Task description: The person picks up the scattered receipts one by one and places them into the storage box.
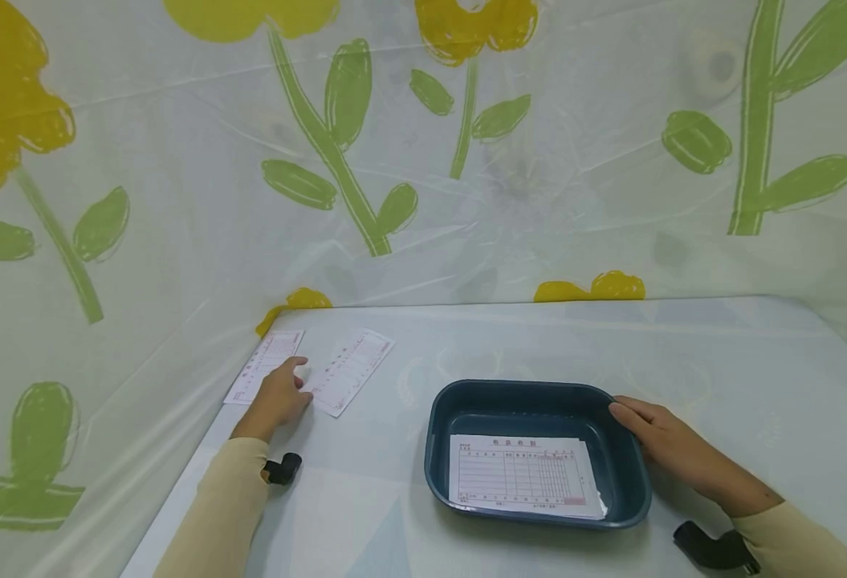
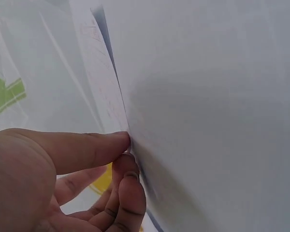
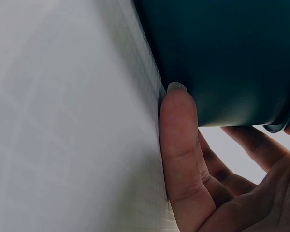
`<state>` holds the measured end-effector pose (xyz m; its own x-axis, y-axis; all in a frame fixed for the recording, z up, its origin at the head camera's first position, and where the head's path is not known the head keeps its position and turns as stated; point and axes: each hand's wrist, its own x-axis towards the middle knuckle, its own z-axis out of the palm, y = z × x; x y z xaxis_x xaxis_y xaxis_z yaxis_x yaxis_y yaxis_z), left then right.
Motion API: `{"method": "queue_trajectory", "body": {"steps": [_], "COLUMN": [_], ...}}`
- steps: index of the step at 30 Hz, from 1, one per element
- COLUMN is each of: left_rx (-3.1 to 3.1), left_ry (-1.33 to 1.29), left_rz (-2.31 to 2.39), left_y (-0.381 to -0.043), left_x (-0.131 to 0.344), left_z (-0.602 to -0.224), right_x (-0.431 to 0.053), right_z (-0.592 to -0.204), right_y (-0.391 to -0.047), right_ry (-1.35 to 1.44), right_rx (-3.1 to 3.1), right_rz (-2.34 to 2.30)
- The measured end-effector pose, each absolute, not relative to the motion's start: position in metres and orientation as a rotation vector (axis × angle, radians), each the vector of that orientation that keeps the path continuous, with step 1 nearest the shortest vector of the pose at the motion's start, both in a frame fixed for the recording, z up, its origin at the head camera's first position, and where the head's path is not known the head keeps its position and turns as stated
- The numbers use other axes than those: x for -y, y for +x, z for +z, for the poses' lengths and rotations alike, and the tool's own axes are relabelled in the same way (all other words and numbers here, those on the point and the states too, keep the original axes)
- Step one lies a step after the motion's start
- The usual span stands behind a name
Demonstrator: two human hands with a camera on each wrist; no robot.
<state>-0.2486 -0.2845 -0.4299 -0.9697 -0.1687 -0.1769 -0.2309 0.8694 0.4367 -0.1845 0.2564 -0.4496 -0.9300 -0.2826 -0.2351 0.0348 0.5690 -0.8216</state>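
Note:
My left hand [image 1: 274,399] is at the far left of the table, between two printed receipt slips. Its thumb [image 2: 99,149] and curled fingers meet at the edge of the right-hand receipt slip [image 1: 353,372], which stands slightly off the table in the left wrist view. The other receipt slip [image 1: 260,369] lies left of the hand, partly hidden behind it. On the right, my right hand [image 1: 665,437] grips the dark blue tray [image 1: 527,393] at its upper right corner, thumb over the rim and fingers down its outer wall. Inside the tray lies a small stack of receipt slips [image 1: 520,474].
Both slips and the tray are on a table with a pale cloth [image 1: 365,466]. A white curtain [image 1: 510,225] with yellow flowers and green leaves hangs behind the table and along its left side.

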Motion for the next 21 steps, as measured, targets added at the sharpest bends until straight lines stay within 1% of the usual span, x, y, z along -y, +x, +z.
{"method": "queue_trajectory", "body": {"steps": [13, 21], "left_rx": [-2.875, -2.89], "left_ry": [-0.379, -0.403], "left_rz": [0.758, 0.784], "left_y": [-0.2495, -0.243], "left_x": [0.289, 0.2891], "left_z": [-0.433, -0.4332], "right_x": [-0.2576, -0.2569], "right_z": [-0.4488, -0.4497], "right_y": [-0.1853, -0.1839], "right_ry": [-0.235, -0.226], "right_rx": [-2.472, -2.481], "right_rz": [-1.298, -1.283]}}
